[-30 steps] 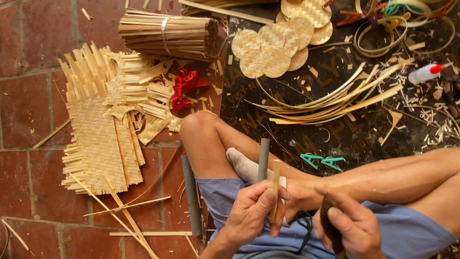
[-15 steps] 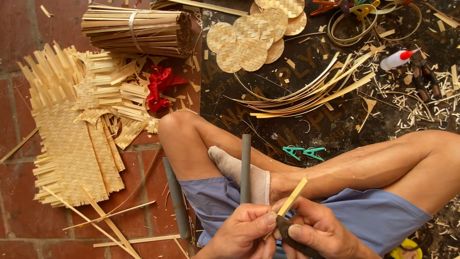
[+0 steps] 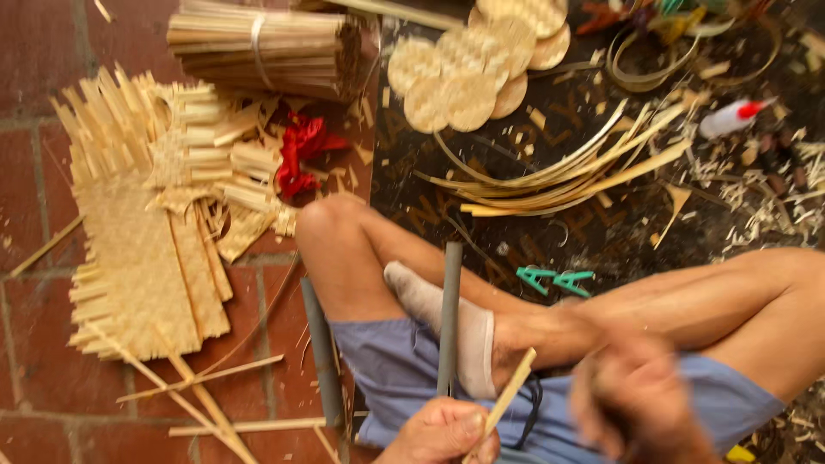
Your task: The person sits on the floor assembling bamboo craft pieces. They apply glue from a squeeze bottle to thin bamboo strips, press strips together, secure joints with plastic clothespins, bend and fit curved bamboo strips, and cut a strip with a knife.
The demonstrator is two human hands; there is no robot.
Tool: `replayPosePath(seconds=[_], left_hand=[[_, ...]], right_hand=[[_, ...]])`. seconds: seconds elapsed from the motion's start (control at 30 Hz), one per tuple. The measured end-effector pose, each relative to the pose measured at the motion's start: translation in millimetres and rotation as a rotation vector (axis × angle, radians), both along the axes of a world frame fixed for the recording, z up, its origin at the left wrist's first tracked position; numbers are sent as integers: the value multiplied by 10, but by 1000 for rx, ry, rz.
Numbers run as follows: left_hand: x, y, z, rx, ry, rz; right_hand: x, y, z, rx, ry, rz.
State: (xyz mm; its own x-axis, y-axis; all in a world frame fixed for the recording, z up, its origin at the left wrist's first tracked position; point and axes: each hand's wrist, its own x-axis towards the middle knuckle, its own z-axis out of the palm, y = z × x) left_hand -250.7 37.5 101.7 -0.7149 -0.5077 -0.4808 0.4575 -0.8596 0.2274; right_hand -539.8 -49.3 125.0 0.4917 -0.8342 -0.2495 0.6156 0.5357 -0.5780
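I sit cross-legged on the floor in blue shorts. My left hand (image 3: 443, 434), at the bottom edge, pinches a thin bamboo strip (image 3: 507, 397) that slants up to the right. My right hand (image 3: 636, 399) is a blur just right of the strip, over my lap; whether it holds anything I cannot tell. A grey rod (image 3: 449, 314) stands upright between my legs, beside a pale cloth (image 3: 434, 314) wrapped at my ankle.
Woven bamboo mats (image 3: 137, 258) and loose strips lie on the brick floor at left. A tied bundle of sticks (image 3: 262, 47) is above them. Round woven discs (image 3: 468, 73), curved bamboo strips (image 3: 559, 176), a glue bottle (image 3: 730, 119), green clips (image 3: 554, 279) and red scrap (image 3: 301, 155) lie on the dark mat.
The view has shifted slightly. My right hand, which was closed together with the left on the strip, has pulled away to the right and blurs with motion; my left hand keeps the strip.
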Motion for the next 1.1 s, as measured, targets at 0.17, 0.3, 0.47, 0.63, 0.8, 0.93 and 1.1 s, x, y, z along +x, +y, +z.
replayPosePath(seconds=[0.17, 0.3, 0.47, 0.63, 0.8, 0.93, 1.1], left_hand=[[-88, -143, 160, 46, -30, -21], [-96, -231, 338, -271, -390, -93], [-133, -332, 377, -132, -295, -81], [-144, -321, 298, 89, 51, 91], [-128, -186, 211, 28, -3, 57], [-13, -52, 196, -77, -42, -11], [17, -26, 244, 74, -131, 52]], right_hand=[[366, 21, 98, 145, 76, 378], [328, 19, 9, 139, 160, 374], [287, -33, 71, 94, 201, 426], [312, 79, 30, 106, 179, 531], [150, 119, -167, 0, 268, 510], [-128, -303, 20, -86, 396, 191], [5, -352, 187, -120, 217, 84]])
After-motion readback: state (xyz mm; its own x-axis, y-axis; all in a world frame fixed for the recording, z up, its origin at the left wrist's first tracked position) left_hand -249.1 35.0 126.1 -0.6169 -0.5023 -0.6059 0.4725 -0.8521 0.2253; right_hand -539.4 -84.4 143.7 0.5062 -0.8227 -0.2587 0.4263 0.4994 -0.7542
